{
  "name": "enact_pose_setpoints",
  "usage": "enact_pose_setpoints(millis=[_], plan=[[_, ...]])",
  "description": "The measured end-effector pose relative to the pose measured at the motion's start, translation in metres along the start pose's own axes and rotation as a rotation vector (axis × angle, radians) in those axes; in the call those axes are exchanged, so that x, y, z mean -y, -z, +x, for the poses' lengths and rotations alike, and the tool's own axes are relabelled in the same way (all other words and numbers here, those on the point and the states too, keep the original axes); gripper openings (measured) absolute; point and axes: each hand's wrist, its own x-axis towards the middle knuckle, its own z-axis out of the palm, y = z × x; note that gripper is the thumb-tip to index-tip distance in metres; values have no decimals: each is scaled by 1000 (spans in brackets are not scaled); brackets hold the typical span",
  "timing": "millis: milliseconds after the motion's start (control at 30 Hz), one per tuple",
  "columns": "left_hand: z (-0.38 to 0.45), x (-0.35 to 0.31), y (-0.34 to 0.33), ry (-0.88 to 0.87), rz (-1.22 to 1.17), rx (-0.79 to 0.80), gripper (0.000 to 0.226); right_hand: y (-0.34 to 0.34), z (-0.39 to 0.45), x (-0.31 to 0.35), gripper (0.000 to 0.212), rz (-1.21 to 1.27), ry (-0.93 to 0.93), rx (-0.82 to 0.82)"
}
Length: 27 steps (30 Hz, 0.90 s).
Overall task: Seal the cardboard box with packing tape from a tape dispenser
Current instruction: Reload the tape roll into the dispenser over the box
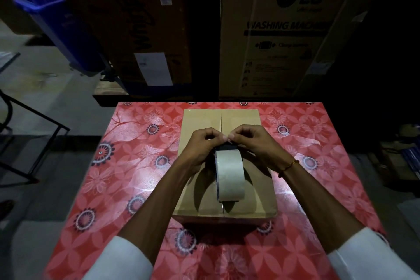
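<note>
A closed cardboard box [202, 120] lies on the red flowered table [127, 166], its two top flaps meeting along a centre seam. A tape dispenser with a pale roll of packing tape [229, 177] stands on edge on top of the box, over the seam. My left hand [200, 145] grips the dispenser's far left side, with its fingers curled. My right hand [256, 143] pinches at the tape's end above the dispenser's dark front part. The fingertips of both hands meet there. The dispenser's handle is hidden.
Large cardboard appliance boxes [291, 29] stand behind the table's far edge. A blue plastic bin [56, 18] leans at the back left. A black metal frame [34, 134] stands on the floor to the left. Dark clutter lies on the floor at the right.
</note>
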Motion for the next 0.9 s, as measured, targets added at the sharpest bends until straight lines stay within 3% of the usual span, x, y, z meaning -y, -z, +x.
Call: enact_pose_setpoints(millis=[533, 700, 900], plan=[[-7, -1, -9, -35, 41, -133, 22, -12, -3, 2, 20, 192, -67, -44], [-9, -2, -6, -26, -14, -91, 28, -13, -4, 2, 23, 187, 2, -49], [-6, -6, -9, -110, 76, -103, 14, -16, -8, 5, 22, 170, -4, -113]])
